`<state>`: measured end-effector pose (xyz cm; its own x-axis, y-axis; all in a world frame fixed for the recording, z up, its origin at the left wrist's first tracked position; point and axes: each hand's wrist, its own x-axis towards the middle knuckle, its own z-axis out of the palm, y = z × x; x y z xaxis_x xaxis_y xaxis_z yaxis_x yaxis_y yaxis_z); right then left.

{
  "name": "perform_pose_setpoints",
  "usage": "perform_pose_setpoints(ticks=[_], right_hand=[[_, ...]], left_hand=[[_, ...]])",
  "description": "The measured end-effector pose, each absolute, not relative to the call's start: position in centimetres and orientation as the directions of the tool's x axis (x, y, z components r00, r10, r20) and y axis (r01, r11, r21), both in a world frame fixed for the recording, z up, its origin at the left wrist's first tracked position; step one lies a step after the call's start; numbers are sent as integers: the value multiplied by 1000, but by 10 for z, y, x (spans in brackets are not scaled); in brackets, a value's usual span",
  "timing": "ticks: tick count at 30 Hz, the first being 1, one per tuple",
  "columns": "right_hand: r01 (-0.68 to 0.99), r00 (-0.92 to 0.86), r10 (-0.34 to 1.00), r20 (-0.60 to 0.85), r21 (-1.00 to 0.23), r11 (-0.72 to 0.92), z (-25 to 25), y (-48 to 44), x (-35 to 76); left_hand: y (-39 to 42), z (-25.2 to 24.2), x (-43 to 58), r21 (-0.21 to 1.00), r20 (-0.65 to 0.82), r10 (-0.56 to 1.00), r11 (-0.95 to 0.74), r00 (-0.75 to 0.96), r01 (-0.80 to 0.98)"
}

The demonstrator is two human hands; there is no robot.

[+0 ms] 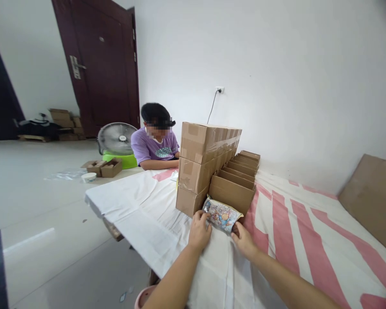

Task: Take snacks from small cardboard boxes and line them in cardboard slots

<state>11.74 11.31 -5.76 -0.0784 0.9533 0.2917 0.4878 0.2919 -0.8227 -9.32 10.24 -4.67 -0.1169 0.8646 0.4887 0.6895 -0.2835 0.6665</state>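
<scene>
A printed, colourful packet point(223, 215) lies on the cloth-covered table, against the front of the nearest open cardboard box point(230, 194). The fingers of my left hand point(200, 231) are bent around the packet's left end. At its right end, the thumb and fingers of my right hand point(243, 240) close on the corner. Just left of the open box rises a stack of taped cartons point(193, 174), three high at its near end. Behind the nearest open box, several more open boxes point(244, 165) run back in a row.
Across the table a person in a purple shirt point(156, 148) leans on its edge. Pink-striped cloth point(286, 227) covers the right side, where a large cardboard sheet point(371, 201) stands. A fan point(117, 138) and small boxes point(111, 167) are on the floor at left.
</scene>
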Motion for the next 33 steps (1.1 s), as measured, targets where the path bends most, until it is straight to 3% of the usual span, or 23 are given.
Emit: perform_pose_setpoints(ticks=[12, 18, 23, 33], right_hand=[[611, 66, 956, 287, -769, 189, -68, 138, 162], [825, 6, 919, 395, -521, 218, -81, 140, 157], [892, -15, 917, 400, -410, 193, -85, 141, 155], [761, 55, 845, 532, -570, 309, -88, 133, 160]], left_hand=[[101, -38, -95, 631, 385, 917, -347, 109, 694], [99, -33, -95, 604, 337, 923, -363, 185, 710], [96, -30, -95, 575, 295, 926, -370, 237, 729], [98, -35, -94, 569, 333, 923, -361, 194, 739]])
